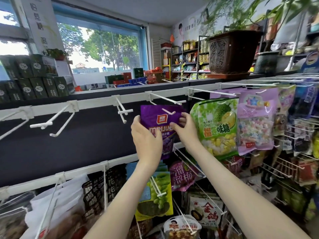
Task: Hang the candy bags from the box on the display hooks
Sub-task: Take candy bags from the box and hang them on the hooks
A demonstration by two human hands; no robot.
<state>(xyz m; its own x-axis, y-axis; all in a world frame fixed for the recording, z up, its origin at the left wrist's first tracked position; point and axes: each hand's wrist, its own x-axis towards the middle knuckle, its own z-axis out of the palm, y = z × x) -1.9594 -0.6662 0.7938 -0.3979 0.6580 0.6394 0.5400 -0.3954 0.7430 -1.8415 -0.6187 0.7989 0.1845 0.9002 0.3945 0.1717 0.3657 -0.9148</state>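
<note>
Item: purple candy bag (156, 118), top row, just beside the green durian candy bag (217, 125). Our left hand (146, 137) grips its left edge and our right hand (185, 125) pinches its upper right. The hook tip (168, 111) shows at the hang hole. Handling: we should keep the top level and slide it back along the prong.

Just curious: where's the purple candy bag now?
Head view, centre: the purple bag, held by left hand and right hand, left of the green durian bag.
</note>
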